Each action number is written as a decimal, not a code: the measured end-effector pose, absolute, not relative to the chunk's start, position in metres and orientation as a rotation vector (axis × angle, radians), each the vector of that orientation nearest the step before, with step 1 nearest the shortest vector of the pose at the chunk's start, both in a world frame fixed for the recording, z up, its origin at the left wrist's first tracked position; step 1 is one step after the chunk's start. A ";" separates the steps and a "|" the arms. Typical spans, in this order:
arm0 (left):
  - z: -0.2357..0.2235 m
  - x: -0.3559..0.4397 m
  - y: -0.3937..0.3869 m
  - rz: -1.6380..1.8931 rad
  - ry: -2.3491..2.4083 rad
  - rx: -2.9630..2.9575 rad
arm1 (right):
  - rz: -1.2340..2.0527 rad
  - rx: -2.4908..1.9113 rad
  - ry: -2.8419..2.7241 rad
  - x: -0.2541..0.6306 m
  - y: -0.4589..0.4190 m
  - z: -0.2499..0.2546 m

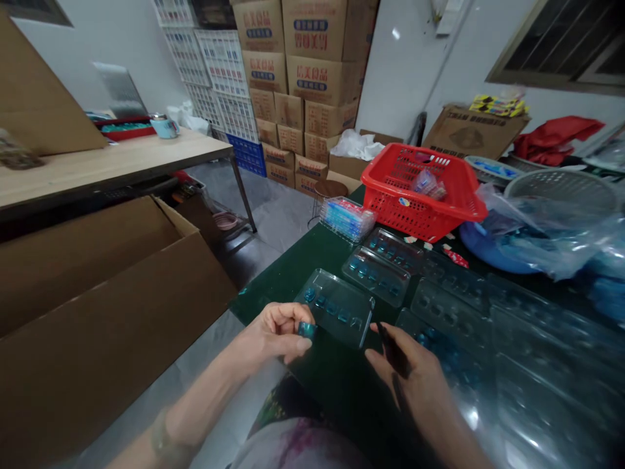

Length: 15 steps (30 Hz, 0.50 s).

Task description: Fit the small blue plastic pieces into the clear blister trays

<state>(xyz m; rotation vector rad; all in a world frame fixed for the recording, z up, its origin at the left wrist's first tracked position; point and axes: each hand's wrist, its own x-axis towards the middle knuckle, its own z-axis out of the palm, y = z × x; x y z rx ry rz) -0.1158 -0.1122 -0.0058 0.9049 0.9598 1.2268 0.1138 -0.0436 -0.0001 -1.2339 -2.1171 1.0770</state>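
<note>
Dark green work mat (278, 277), clear plastic blister tray (336, 306) just ahead; left hand (271, 335), fingers curled, pinching small teal piece (307, 330); right hand (413, 371), fingers narrowly gripping dark slender object (392, 348)

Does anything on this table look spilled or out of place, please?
Yes: small red and white scraps lie loose on the green mat, between the blister trays and the red basket. They sit outside any container, so they look dropped or spilled.
</note>
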 end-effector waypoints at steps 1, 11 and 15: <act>-0.005 -0.114 -0.111 1.237 0.975 0.911 | 0.997 -1.218 -2.173 0.118 -0.041 -0.002; 0.001 -0.095 -0.094 1.343 1.023 0.868 | 0.521 -1.481 -2.351 0.165 -0.013 0.014; -0.007 -0.097 -0.087 1.312 1.160 0.751 | 0.259 -1.637 -2.175 0.207 0.025 0.014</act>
